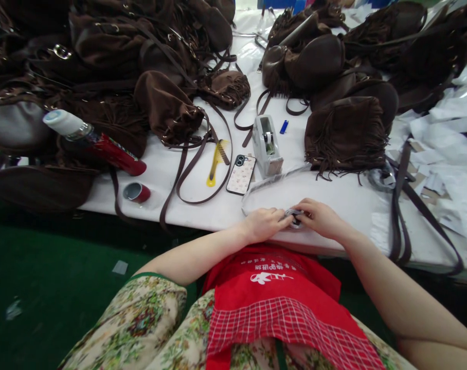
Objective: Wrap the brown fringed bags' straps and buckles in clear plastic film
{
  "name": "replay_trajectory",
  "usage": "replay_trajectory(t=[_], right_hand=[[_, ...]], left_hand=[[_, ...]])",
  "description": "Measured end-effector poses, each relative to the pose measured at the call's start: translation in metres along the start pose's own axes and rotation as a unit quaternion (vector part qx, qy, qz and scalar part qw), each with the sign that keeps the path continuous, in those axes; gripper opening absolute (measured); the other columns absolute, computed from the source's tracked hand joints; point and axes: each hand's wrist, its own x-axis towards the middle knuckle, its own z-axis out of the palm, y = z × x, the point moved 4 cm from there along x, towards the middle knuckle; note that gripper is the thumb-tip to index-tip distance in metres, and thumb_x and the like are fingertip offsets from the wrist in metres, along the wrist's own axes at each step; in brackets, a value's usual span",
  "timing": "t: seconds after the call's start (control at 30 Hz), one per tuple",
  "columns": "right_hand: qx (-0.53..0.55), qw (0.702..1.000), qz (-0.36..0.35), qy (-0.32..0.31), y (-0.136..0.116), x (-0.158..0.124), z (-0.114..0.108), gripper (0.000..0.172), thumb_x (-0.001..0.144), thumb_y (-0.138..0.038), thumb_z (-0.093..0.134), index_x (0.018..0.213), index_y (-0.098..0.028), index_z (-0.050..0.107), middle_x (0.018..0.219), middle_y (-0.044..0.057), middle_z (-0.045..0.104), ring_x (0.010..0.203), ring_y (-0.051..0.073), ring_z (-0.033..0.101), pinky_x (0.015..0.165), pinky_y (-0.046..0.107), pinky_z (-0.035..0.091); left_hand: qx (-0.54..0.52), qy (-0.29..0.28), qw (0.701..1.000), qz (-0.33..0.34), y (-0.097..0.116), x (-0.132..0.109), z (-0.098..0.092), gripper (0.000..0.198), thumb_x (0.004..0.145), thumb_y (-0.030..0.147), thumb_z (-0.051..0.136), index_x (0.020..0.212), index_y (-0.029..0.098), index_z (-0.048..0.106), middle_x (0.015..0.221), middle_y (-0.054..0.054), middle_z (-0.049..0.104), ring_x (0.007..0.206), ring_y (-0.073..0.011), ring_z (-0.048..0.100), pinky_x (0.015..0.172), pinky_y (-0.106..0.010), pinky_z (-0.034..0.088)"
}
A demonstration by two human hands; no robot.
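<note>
My left hand point(263, 223) and my right hand point(321, 218) meet at the near edge of the white table point(334, 198). Both pinch a small grey, ring-like piece point(294, 218) between their fingertips; I cannot make out what it is. A clear plastic sleeve or strip point(274, 181) lies on the table just beyond my hands. Behind it stands a grey tape dispenser point(267, 145).
Brown fringed suede bags are heaped at the left point(113, 56) and the back right point(345, 131), their straps trailing over the table edge. A phone point(240, 174), a yellow comb point(216, 160), a blue lighter point(283, 126), a red bottle point(102, 146) and its cap point(137, 192) lie nearby. White paper scraps point(445, 154) cover the right.
</note>
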Motion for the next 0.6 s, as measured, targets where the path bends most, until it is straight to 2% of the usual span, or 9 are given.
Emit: replay_trajectory(t=[0.13, 0.2, 0.23, 0.3, 0.4, 0.5, 0.6], right_hand=[[0.014, 0.987, -0.093, -0.132, -0.006, 0.017, -0.008, 0.027, 0.082, -0.019, 0.052, 0.1, -0.024, 0.072, 0.094, 0.004, 0.065, 0.085, 0.018, 0.062, 0.081, 0.029, 0.047], [0.013, 0.985, -0.094, -0.141, -0.006, 0.02, -0.008, 0.026, 0.081, -0.018, 0.054, 0.098, -0.024, 0.072, 0.093, 0.004, 0.066, 0.083, 0.018, 0.062, 0.08, 0.028, 0.047], [0.004, 0.99, -0.076, -0.118, -0.005, 0.019, -0.008, 0.025, 0.08, -0.019, 0.056, 0.1, -0.023, 0.071, 0.094, 0.004, 0.066, 0.083, 0.017, 0.062, 0.078, 0.028, 0.047], [-0.029, 0.999, -0.006, -0.034, 0.0, 0.013, -0.006, 0.027, 0.079, -0.025, 0.06, 0.104, -0.021, 0.069, 0.095, 0.006, 0.066, 0.08, 0.018, 0.062, 0.075, 0.028, 0.047], [-0.067, 0.99, 0.098, 0.079, 0.005, -0.006, 0.004, 0.029, 0.079, -0.03, 0.061, 0.105, -0.019, 0.067, 0.093, 0.007, 0.066, 0.079, 0.018, 0.061, 0.074, 0.029, 0.047], [-0.048, 0.986, 0.114, 0.115, 0.005, -0.018, 0.014, 0.026, 0.082, -0.024, 0.056, 0.105, -0.02, 0.067, 0.095, 0.006, 0.064, 0.081, 0.018, 0.061, 0.076, 0.028, 0.047], [-0.026, 0.992, 0.082, 0.09, 0.006, -0.017, 0.013, 0.026, 0.083, -0.022, 0.054, 0.105, -0.022, 0.069, 0.09, 0.005, 0.062, 0.079, 0.017, 0.06, 0.074, 0.027, 0.047]], left_hand=[[0.003, -0.025, 0.999, 0.048, -0.005, -0.002, -0.004, 0.031, 0.096, 0.02, 0.038, 0.126, 0.02, 0.047, 0.098, -0.007, 0.061, 0.08, -0.0161, 0.062, 0.064, -0.027, 0.047], [-0.007, -0.029, 0.999, 0.042, 0.002, 0.001, -0.001, 0.024, 0.097, 0.02, 0.037, 0.116, 0.017, 0.052, 0.097, -0.008, 0.061, 0.082, -0.0159, 0.062, 0.064, -0.026, 0.047], [-0.013, -0.029, 0.999, 0.032, 0.007, 0.004, 0.002, 0.022, 0.097, 0.02, 0.037, 0.11, 0.016, 0.054, 0.096, -0.008, 0.061, 0.082, -0.016, 0.062, 0.064, -0.026, 0.047], [-0.022, -0.024, 0.999, -0.005, 0.019, 0.01, 0.008, 0.021, 0.097, 0.02, 0.036, 0.104, 0.014, 0.054, 0.092, -0.008, 0.061, 0.079, -0.0163, 0.062, 0.061, -0.026, 0.047], [-0.028, -0.017, 0.997, -0.065, 0.033, 0.018, 0.015, 0.022, 0.096, 0.016, 0.034, 0.106, 0.011, 0.053, 0.089, -0.008, 0.06, 0.073, -0.0164, 0.061, 0.056, -0.027, 0.047], [-0.035, -0.015, 0.998, -0.053, 0.036, 0.021, 0.017, 0.024, 0.096, 0.015, 0.031, 0.105, 0.012, 0.053, 0.09, -0.008, 0.059, 0.074, -0.016, 0.06, 0.057, -0.027, 0.047], [-0.036, -0.007, 0.999, 0.006, 0.022, 0.016, 0.01, 0.026, 0.098, 0.026, 0.033, 0.106, 0.014, 0.054, 0.09, -0.008, 0.059, 0.079, -0.0166, 0.06, 0.062, -0.027, 0.047]])
